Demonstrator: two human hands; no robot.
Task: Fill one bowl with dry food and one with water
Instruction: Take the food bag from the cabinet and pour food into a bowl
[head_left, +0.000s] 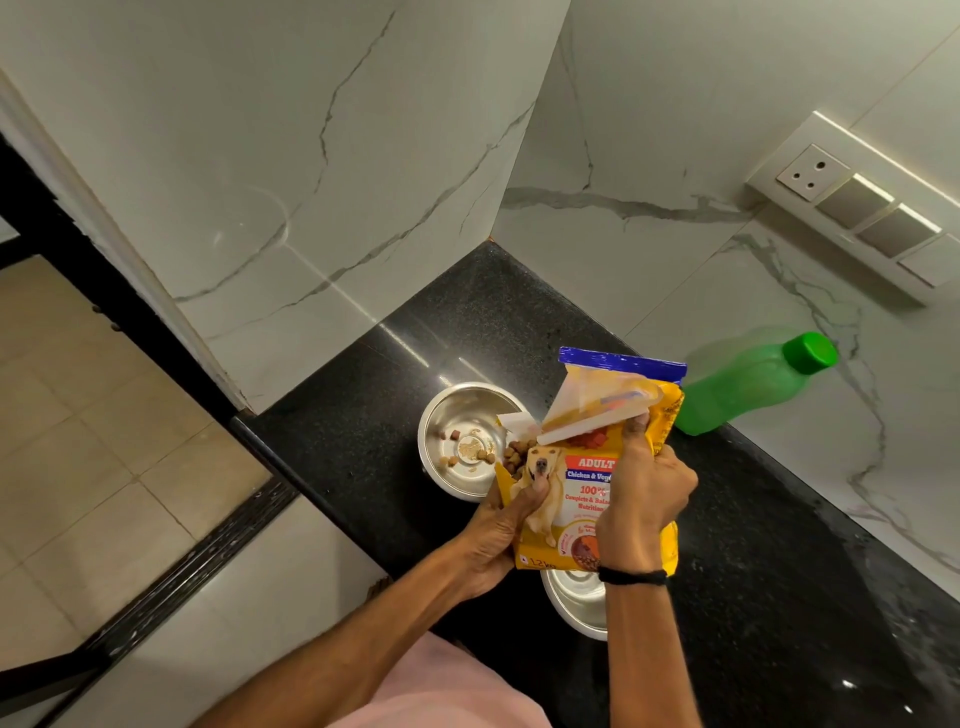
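A yellow dog-food bag (587, 488) with a blue top is tilted left over a steel bowl (457, 410) on the black counter. Brown kibble shows at the bag's open corner, and a few pieces lie in the bowl. My left hand (501, 525) grips the bag's lower left side, thumb on the dog picture. My right hand (641, 493) holds the bag from the right, fingers up near the torn opening. A second steel bowl (574, 605) sits nearer to me, mostly hidden under the bag and my right wrist. A green water bottle (753, 387) with a green cap stands behind the bag.
The black counter (753, 545) runs into a corner of white marble walls. Its left edge drops to a tiled floor (93, 415). A switch and socket panel (852, 208) is on the right wall above the bottle.
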